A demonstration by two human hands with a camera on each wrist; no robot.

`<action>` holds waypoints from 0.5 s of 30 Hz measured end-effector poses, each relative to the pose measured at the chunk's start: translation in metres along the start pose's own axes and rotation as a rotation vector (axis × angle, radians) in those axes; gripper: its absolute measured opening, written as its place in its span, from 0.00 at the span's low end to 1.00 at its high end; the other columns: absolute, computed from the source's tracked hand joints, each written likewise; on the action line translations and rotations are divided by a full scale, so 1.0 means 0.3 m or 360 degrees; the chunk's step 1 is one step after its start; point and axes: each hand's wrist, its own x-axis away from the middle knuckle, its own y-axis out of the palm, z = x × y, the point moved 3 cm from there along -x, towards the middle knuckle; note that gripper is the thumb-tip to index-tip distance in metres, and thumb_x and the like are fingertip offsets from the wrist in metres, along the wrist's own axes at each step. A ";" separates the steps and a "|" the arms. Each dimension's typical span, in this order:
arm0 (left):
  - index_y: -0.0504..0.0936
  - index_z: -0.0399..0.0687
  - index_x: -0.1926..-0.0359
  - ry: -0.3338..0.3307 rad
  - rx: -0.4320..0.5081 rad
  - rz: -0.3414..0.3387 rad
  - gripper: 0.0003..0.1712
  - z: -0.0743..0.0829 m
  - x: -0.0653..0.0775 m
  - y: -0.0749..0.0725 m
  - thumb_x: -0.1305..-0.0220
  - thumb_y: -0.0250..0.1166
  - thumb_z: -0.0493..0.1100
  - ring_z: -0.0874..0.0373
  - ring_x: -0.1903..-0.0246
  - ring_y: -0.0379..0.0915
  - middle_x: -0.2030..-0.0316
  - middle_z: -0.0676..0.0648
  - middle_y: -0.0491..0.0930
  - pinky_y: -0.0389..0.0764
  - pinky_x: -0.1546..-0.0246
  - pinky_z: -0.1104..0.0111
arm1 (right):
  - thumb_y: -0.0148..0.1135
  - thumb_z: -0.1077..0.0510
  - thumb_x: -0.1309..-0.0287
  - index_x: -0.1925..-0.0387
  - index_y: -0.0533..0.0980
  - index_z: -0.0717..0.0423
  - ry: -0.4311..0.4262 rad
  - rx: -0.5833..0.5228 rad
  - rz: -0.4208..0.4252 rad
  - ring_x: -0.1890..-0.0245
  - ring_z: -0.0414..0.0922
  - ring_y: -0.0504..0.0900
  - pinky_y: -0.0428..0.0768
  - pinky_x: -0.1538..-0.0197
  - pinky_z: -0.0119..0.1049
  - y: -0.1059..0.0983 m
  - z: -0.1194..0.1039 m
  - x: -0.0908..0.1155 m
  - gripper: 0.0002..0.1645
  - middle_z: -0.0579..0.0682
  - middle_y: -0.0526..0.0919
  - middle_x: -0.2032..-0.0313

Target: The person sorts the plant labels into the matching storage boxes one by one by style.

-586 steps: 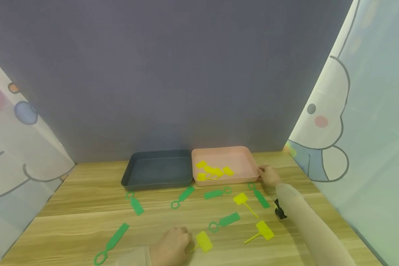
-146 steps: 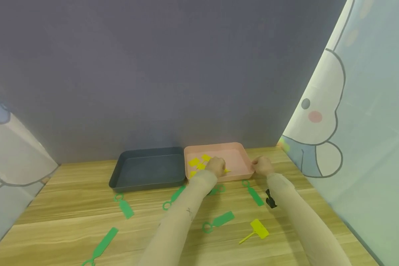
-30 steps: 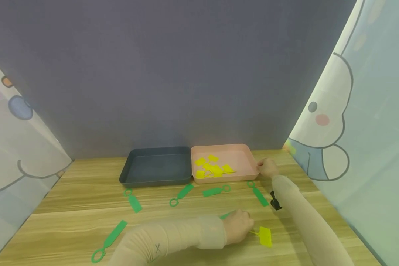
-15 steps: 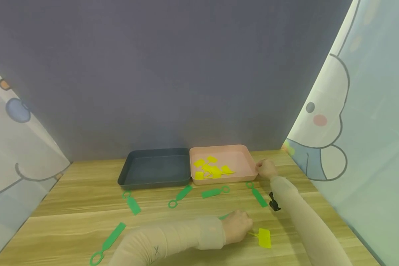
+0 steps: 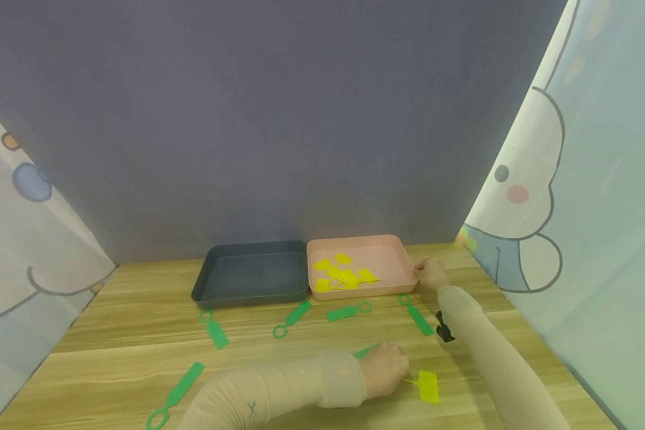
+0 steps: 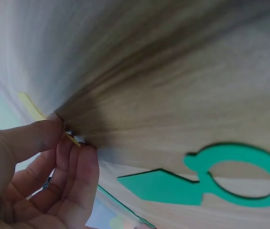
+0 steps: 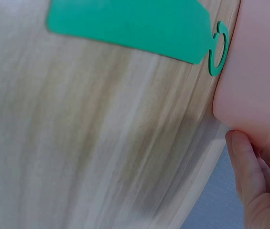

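In the head view my left hand (image 5: pixel 384 367) is low over the right front of the wooden table. Its thumb and fingers pinch the thin stem of a yellow T-shaped plant label (image 5: pixel 429 387); in the left wrist view that stem shows at the fingertips (image 6: pixel 89 157). Partly hidden behind this hand is a green ring-ended plant label (image 5: pixel 364 352). At the pink tray (image 5: pixel 389 257), my right hand (image 5: pixel 432 275) holds the right wall near the front corner, thumb on one side and fingers on the other. Several yellow labels (image 5: pixel 349 278) lie in the tray's left half.
A dark blue tray (image 5: pixel 258 272) stands against the pink tray's left side, with a grey panel (image 5: pixel 258 131) behind both. Several green labels (image 5: pixel 184 385) are spread over the table in front. By the right forearm lies a small black object (image 5: pixel 444 328).
Since the oldest frame, two yellow labels have gone from the table into the pink tray. My left hand has moved from the tray to the last loose yellow label; the right hand stays put.
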 end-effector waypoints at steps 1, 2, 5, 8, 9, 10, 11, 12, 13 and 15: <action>0.81 0.52 0.73 -0.0003 -0.0009 -0.0003 0.03 0.000 0.000 0.001 0.45 0.63 0.39 0.71 0.82 0.65 0.80 0.57 0.78 0.71 0.77 0.86 | 0.49 0.64 0.40 0.54 0.72 0.76 0.0001 -0.0006 -0.0003 0.59 0.59 0.79 0.81 0.57 0.43 0.000 0.001 0.000 0.18 0.70 0.77 0.54; 0.81 0.52 0.74 -0.0009 -0.0012 -0.0009 0.03 0.001 0.000 0.001 0.45 0.63 0.39 0.71 0.82 0.65 0.81 0.57 0.78 0.71 0.77 0.86 | 0.49 0.64 0.40 0.54 0.72 0.76 0.0004 -0.0014 -0.0004 0.61 0.57 0.80 0.81 0.59 0.43 0.000 0.002 -0.001 0.18 0.70 0.77 0.54; 0.81 0.52 0.74 -0.0023 -0.0017 -0.0022 0.04 0.001 0.000 0.002 0.45 0.63 0.39 0.71 0.82 0.64 0.81 0.57 0.77 0.70 0.79 0.86 | 0.49 0.65 0.40 0.54 0.72 0.76 0.0005 -0.0024 0.0000 0.64 0.54 0.81 0.81 0.60 0.42 0.000 0.003 -0.003 0.18 0.70 0.77 0.55; 0.80 0.53 0.76 -0.0021 -0.0039 -0.0030 0.06 0.003 0.001 0.004 0.44 0.63 0.39 0.71 0.85 0.62 0.82 0.58 0.76 0.66 0.84 0.87 | 0.48 0.65 0.40 0.53 0.72 0.76 -0.0007 -0.0011 -0.0011 0.62 0.56 0.81 0.81 0.58 0.44 0.001 0.002 -0.002 0.18 0.71 0.77 0.54; 0.80 0.53 0.77 -0.0015 -0.0047 -0.0027 0.06 0.003 0.001 0.004 0.44 0.63 0.39 0.71 0.85 0.61 0.83 0.58 0.76 0.64 0.85 0.87 | 0.48 0.64 0.39 0.53 0.72 0.76 -0.0004 -0.0005 -0.0015 0.60 0.57 0.81 0.80 0.56 0.45 0.002 0.002 -0.001 0.18 0.71 0.76 0.53; 0.80 0.53 0.77 -0.0007 -0.0055 -0.0025 0.06 0.004 0.001 0.005 0.44 0.62 0.39 0.71 0.86 0.60 0.83 0.58 0.75 0.63 0.86 0.87 | 0.48 0.64 0.39 0.53 0.72 0.76 -0.0004 0.0000 -0.0020 0.59 0.58 0.80 0.80 0.55 0.45 0.001 0.001 0.000 0.18 0.71 0.76 0.53; 0.80 0.53 0.77 0.0000 -0.0060 -0.0023 0.07 0.004 0.002 0.005 0.43 0.62 0.39 0.71 0.87 0.59 0.83 0.58 0.75 0.61 0.88 0.86 | 0.48 0.64 0.39 0.53 0.72 0.75 -0.0003 0.0006 -0.0025 0.58 0.59 0.80 0.80 0.55 0.46 0.000 0.000 0.002 0.18 0.71 0.75 0.52; 0.80 0.53 0.77 0.0008 -0.0066 -0.0022 0.07 0.005 0.002 0.006 0.43 0.62 0.39 0.71 0.87 0.59 0.84 0.58 0.75 0.60 0.89 0.86 | 0.48 0.64 0.39 0.52 0.71 0.76 -0.0005 0.0009 -0.0030 0.57 0.59 0.79 0.80 0.54 0.46 0.001 -0.001 0.003 0.18 0.71 0.75 0.52; 0.80 0.53 0.77 0.0009 -0.0069 -0.0021 0.07 0.004 0.002 0.006 0.43 0.62 0.40 0.71 0.87 0.59 0.83 0.58 0.75 0.60 0.88 0.86 | 0.48 0.64 0.39 0.52 0.71 0.76 -0.0005 0.0009 -0.0027 0.57 0.59 0.79 0.80 0.54 0.46 0.000 -0.003 0.005 0.18 0.71 0.75 0.52; 0.80 0.52 0.76 0.0015 -0.0067 -0.0021 0.06 0.004 0.003 0.006 0.43 0.62 0.40 0.71 0.86 0.59 0.82 0.58 0.76 0.60 0.88 0.87 | 0.48 0.64 0.39 0.52 0.71 0.75 -0.0005 0.0003 -0.0025 0.57 0.59 0.79 0.80 0.54 0.46 0.000 -0.003 0.004 0.18 0.71 0.75 0.51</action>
